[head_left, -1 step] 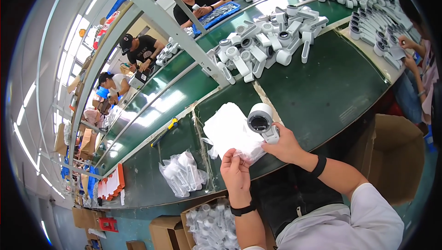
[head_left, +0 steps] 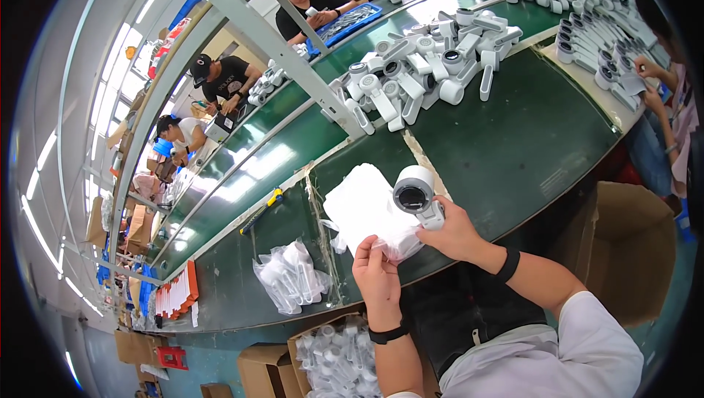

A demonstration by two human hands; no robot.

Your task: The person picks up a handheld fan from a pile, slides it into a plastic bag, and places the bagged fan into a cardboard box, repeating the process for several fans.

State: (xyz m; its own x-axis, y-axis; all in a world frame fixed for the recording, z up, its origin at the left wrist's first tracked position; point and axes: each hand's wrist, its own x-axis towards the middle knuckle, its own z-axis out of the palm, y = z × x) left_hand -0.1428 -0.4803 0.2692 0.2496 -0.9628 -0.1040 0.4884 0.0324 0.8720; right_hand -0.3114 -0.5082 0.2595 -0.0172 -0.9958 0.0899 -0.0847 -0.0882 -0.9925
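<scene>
My right hand [head_left: 449,232] is closed around the handle of a white handheld device [head_left: 415,191] with a round head and a dark circular face. The head points up and away from me, over the right edge of a stack of thin white plastic bags [head_left: 359,203]. At the near edge of that stack, my left hand [head_left: 377,273] pinches the rim of a clear bag between thumb and fingers. Left of the stack lies a small heap of bagged white devices [head_left: 292,275] on the green tabletop [head_left: 524,134].
A large pile of similar devices [head_left: 422,68] covers the far bench. A yellow-and-black-handled tool [head_left: 262,211] lies left. Below stands a carton of bagged devices [head_left: 336,358]; an open carton [head_left: 634,251] is at right. A metal post [head_left: 282,49] crosses ahead. Co-workers sit across and at right.
</scene>
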